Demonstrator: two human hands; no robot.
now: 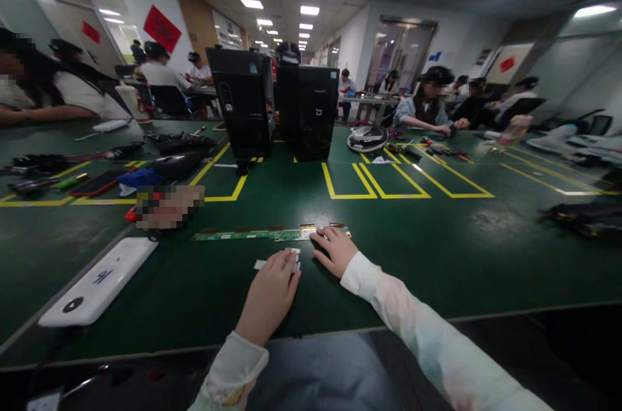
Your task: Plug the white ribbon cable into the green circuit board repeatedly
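A long, narrow green circuit board (233, 236) lies across the dark green tabletop in front of me, with brownish tabs along its far edge. My right hand (336, 250) rests over its right part, fingers stretched out with the tips on the board and the thumb apart. Just nearer to me, my left hand (271, 294) has its fingers bent down and close together over a small white strip (260, 264). More white bits show at the fingertips; most of the strip is hidden under the hand.
Two black computer towers (306, 113) stand ahead. At left lie a white power strip (100, 281), a blurred-out item (170, 207) and tools. A coiled cable (367, 138) sits beyond the yellow tape (403, 196). A co-worker (430, 103) sits at far right.
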